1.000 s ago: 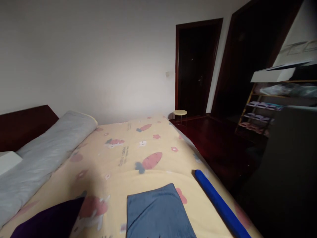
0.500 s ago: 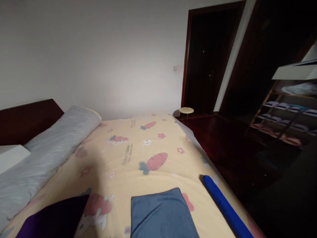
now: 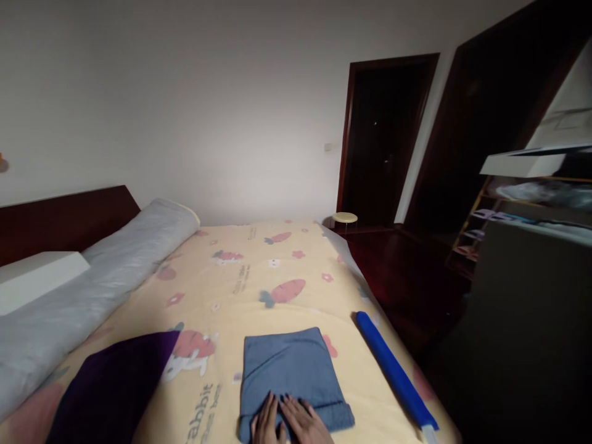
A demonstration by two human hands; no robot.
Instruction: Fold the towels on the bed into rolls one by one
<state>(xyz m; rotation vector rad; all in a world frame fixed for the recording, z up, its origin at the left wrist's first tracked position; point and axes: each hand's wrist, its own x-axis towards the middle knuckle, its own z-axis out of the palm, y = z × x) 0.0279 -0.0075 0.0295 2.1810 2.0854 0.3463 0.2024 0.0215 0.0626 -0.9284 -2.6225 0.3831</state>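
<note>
A grey-blue cloth [image 3: 287,367] lies flat on the bed in front of me, with a thick folded or rolled band along its near edge. My left hand [image 3: 266,424] and my right hand [image 3: 304,423] rest side by side on that band, fingers stretched forward and pressed lightly on the fabric. Neither hand grips anything that I can see. To the right lies a long, slim blue object [image 3: 393,370] with a whitish near end. On the left is a dark purple cloth [image 3: 118,382], its near part cut off by the picture's edge.
The bed's yellow sheet [image 3: 250,314] has carrot and rabbit prints. A grey rolled quilt or pillow [image 3: 139,246] and a white box-like thing [image 3: 46,274] lie by the dark headboard [image 3: 69,213]. Beyond stand a stool [image 3: 345,217], a door [image 3: 388,135] and a shelf rack [image 3: 485,197].
Both my hands have come into view on the grey-blue cloth's near edge, where a folded band now shows. My view has shifted, revealing a dark cabinet side at right.
</note>
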